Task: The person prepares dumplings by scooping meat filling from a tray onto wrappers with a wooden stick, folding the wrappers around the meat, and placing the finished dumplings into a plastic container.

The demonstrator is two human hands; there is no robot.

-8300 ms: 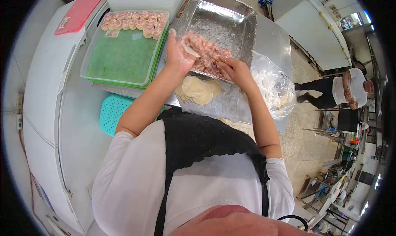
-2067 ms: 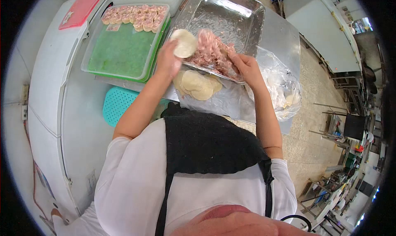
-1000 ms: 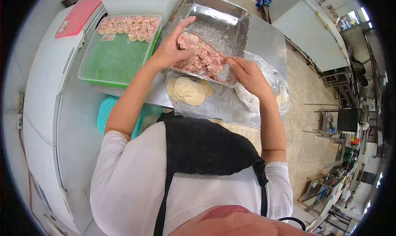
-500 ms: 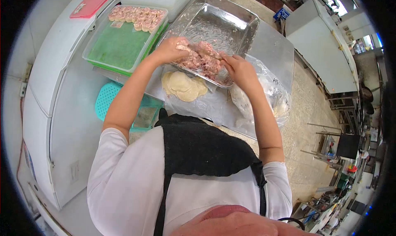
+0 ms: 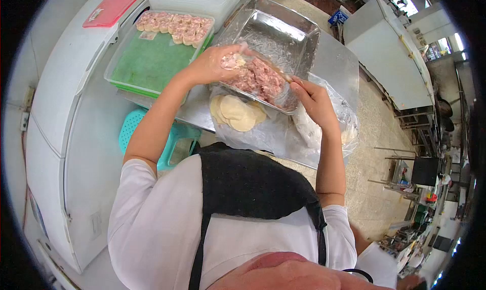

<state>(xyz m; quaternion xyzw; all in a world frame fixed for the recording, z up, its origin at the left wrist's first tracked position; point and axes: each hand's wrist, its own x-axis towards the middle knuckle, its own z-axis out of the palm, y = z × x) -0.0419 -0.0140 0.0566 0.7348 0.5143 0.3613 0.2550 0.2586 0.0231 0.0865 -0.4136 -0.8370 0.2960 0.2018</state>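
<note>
My left hand (image 5: pixel 212 66) is curled around a round dough wrapper filled with pink minced meat (image 5: pixel 232 61), held over the near left corner of a metal tray (image 5: pixel 298 29). My right hand (image 5: pixel 315 98) grips a thin stick (image 5: pixel 268 66) whose tip reaches the wrapper. A heap of minced meat (image 5: pixel 260 79) lies in the tray's near part. A stack of round wrappers (image 5: pixel 237 113) rests on clear plastic just in front of the tray.
A clear box with a green mat (image 5: pixel 152 62) holds a row of finished dumplings (image 5: pixel 174 26) at its far side. A clear plastic bag (image 5: pixel 329 130) lies to the right. A teal stool (image 5: pixel 136 133) stands below. White chest freezers (image 5: pixel 66 102) are at left.
My left hand lifted the filled wrapper up from the meat heap and closed around it. My right hand drew back to the right with the stick.
</note>
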